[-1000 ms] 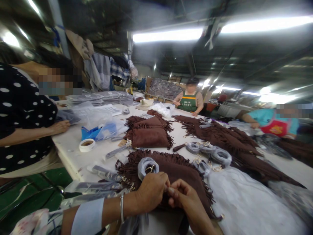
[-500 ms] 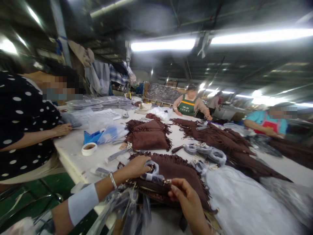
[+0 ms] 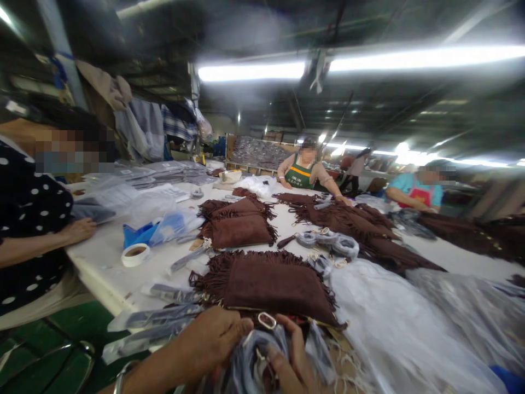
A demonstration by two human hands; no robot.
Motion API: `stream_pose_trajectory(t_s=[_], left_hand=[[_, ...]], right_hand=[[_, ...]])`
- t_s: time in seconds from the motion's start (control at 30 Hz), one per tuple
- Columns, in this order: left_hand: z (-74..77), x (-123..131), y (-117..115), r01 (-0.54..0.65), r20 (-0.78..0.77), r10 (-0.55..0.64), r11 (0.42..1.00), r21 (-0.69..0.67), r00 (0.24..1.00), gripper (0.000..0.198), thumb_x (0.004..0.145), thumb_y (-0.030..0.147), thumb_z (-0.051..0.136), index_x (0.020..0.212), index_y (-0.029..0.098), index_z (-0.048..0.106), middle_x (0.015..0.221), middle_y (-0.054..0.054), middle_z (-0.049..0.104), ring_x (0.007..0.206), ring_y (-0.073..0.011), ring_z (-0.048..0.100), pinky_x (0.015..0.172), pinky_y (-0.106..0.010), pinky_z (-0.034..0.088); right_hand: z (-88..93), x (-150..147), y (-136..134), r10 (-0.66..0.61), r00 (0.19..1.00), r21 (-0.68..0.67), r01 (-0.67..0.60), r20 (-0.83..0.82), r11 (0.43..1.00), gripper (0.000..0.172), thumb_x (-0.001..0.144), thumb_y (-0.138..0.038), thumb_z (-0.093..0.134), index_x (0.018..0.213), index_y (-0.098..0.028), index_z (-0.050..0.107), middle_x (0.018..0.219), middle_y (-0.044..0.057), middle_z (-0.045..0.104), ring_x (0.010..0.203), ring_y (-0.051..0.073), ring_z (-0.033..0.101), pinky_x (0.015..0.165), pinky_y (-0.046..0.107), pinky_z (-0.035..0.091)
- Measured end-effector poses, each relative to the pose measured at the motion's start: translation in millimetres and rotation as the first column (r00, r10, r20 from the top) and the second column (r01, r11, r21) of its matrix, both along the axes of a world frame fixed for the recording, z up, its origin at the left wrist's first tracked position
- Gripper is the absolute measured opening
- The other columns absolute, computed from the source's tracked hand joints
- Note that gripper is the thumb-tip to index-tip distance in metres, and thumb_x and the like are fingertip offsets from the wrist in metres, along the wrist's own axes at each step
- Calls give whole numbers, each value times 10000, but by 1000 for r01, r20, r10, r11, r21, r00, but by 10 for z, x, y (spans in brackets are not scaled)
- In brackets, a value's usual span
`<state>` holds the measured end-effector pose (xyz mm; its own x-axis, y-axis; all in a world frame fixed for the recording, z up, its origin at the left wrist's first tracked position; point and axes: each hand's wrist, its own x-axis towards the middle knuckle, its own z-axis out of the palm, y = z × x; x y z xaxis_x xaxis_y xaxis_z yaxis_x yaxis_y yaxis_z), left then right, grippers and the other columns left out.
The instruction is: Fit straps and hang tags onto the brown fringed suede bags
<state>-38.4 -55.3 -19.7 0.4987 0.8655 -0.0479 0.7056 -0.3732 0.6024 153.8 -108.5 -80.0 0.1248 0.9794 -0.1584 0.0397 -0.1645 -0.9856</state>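
A brown fringed suede bag (image 3: pixel 279 284) lies flat on the table in front of me, its zipped edge toward me. My right hand (image 3: pixel 293 355) has its fingers curled around a coiled strap (image 3: pixel 256 350) in clear plastic, just below that edge. A gold oval ring (image 3: pixel 267 320) stands up between my two hands. My left hand (image 3: pixel 217 336) is closed, its thumb pressed against the fingers beside the coil; what it pinches is hidden. Left of the bag lie several plastic-wrapped straps (image 3: pixel 153 320).
More brown fringed bags (image 3: pixel 241 230) lie farther back. Coiled wrapped straps (image 3: pixel 328 239) sit right of centre, near white plastic sheeting (image 3: pixel 394 317). A tape roll (image 3: pixel 135 254) lies left. Co-workers stand around the table (image 3: pixel 102 260), one close on the left (image 3: pixel 28 219).
My hands have come toward me, off the bag's top. The coiled strap has moved from the bag down to its near edge. My view has shifted right.
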Motion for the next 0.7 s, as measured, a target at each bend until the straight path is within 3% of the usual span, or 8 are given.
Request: stream_pose_trajectory(t_s=[0.07,0.13,0.17,0.23,0.37,0.47,0.57,0.7], left_hand=[[25,18,79,-1,-50,9,987,159,999,330,980,419,407,814,203,592,800,-18,642,757,-187,593,672,-271,387],[7,94,221,37,-115,5,933,358,993,176,894,364,583,953,199,595,977,-57,640,926,-234,582,787,-311,409],[-20,145,306,78,-171,-5,903,422,985,214,851,337,640,999,190,592,1044,-82,625,991,-261,563,837,-341,412],[-91,244,480,173,-309,-25,870,463,951,220,818,261,662,1005,166,596,1071,-117,610,1022,-291,549,877,-388,427],[-166,329,737,275,-442,-66,861,428,895,141,842,90,521,947,152,591,950,-98,626,858,-243,600,801,-371,484],[-127,313,781,297,-449,-69,836,461,891,161,856,71,481,965,149,570,959,-101,615,851,-246,595,769,-368,498],[-70,306,734,305,-442,-57,802,513,895,131,863,108,514,985,144,548,1002,-114,598,910,-267,569,775,-378,502],[-47,353,622,261,-396,-32,799,541,918,151,849,123,540,997,151,536,1025,-109,584,951,-267,546,813,-380,497]], right_hand=[[-25,193,11,119,987,-68,-127,-111,990,640,695,-595,674,1238,-299,509,684,-25,659,512,166,552,465,247,394],[4,367,63,210,959,-87,-230,-192,969,496,657,-536,724,1054,-257,623,693,-21,659,535,145,555,481,228,384],[44,435,100,233,949,-96,-257,-212,962,424,645,-504,744,959,-232,660,714,-12,667,575,144,575,513,225,403],[163,517,186,254,940,-128,-288,-228,949,358,633,-441,771,887,-197,705,761,7,690,671,153,615,604,228,445],[383,506,403,266,938,-163,-305,-222,938,388,612,-379,789,933,-166,745,841,43,727,782,184,648,711,257,478],[378,441,605,185,979,-67,-191,-86,979,392,627,-466,742,842,-139,738,803,70,722,746,216,652,684,304,499],[233,376,784,-33,998,50,30,61,998,411,695,-552,630,812,-163,695,850,88,721,851,268,655,755,350,502],[-19,231,887,-354,903,157,324,243,933,391,809,-492,469,942,-167,641,1065,176,688,1093,339,587,951,417,411]])
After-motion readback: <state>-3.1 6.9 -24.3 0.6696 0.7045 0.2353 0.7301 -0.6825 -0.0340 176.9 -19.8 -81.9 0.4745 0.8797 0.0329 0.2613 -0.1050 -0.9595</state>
